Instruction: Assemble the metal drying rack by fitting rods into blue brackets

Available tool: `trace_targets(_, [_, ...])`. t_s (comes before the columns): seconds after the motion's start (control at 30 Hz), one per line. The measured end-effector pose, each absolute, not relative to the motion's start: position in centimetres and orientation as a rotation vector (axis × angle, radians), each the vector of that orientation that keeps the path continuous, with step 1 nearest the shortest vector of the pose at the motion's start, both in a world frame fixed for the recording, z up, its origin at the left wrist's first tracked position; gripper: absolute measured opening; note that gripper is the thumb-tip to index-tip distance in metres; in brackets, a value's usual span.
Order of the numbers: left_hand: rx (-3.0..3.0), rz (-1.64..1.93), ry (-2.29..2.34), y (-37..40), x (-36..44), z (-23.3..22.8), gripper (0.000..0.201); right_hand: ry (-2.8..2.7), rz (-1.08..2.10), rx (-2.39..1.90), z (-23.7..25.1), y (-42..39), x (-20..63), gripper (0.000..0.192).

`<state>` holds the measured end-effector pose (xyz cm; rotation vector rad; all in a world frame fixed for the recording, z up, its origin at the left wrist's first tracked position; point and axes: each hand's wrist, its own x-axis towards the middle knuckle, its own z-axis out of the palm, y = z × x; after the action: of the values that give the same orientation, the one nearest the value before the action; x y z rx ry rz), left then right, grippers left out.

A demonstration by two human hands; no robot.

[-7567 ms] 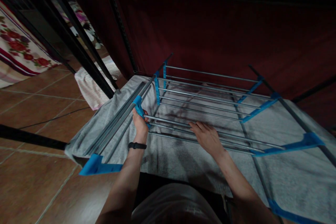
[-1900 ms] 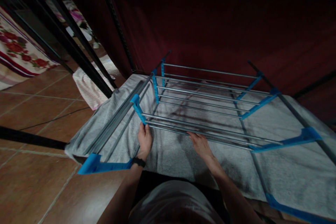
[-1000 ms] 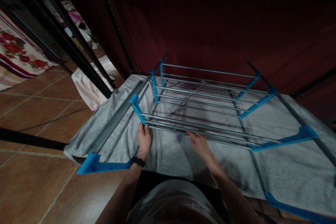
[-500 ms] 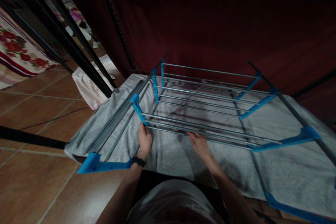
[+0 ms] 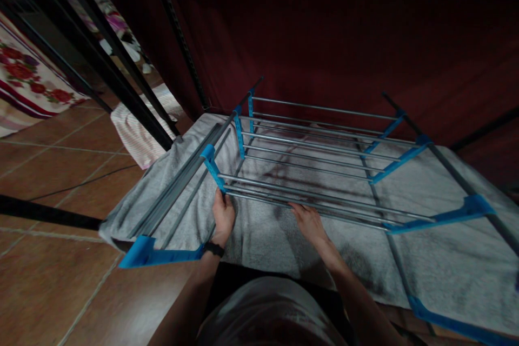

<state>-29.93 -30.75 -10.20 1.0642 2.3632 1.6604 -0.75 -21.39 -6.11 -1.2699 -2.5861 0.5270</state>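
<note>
A partly assembled rack of thin metal rods [image 5: 324, 137] and blue plastic brackets rests on a grey blanket. My left hand [image 5: 224, 215] is closed around the lower end of a blue bracket [image 5: 214, 171], where the front rods meet it; its fingertips are partly hidden. Farther right, my right hand [image 5: 308, 223] grips the lowest front rod [image 5: 344, 220] with bent fingers, the palm out of sight. The front rods run from that left bracket to another blue bracket [image 5: 438, 218] on the right.
Loose grey tubes [image 5: 176, 181] lie on the blanket [image 5: 263, 246] at the left, beside a blue end piece [image 5: 162, 255]. Another blue piece [image 5: 450, 324] sits at lower right. Black frame posts [image 5: 121, 65] stand at the left, and a dark red curtain [image 5: 324, 43] hangs behind.
Both hands stay at the same places on the rack. The lowest front rod appears slightly shifted near my right fingertips.
</note>
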Motion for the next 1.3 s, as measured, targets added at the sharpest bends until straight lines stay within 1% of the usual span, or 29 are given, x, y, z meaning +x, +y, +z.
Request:
trace_targets(0.27, [1.029,1.675,2.351,-30.5,-30.0,-10.5,0.037,-2.589,0.525,-1.268,-6.1,-21.2,-0.8,0.036])
trace_targets(0.63, [1.028,1.696,2.356,-30.6,-30.0,-10.5,0.040,-2.608,0.525,-1.278,-5.9,-21.3,-0.9,0.037])
trace_targets(1.1, [1.041,1.648,2.372,-30.5,-29.7,-9.8,0.040,-2.608,0.560,-1.285,-5.7,-21.3,-0.9,0.037])
trace_targets(1.3, [1.016,1.693,2.341,-30.6,-29.5,-9.3,0.038,-2.601,0.571,-1.292,-5.6,-21.2,-0.9,0.036])
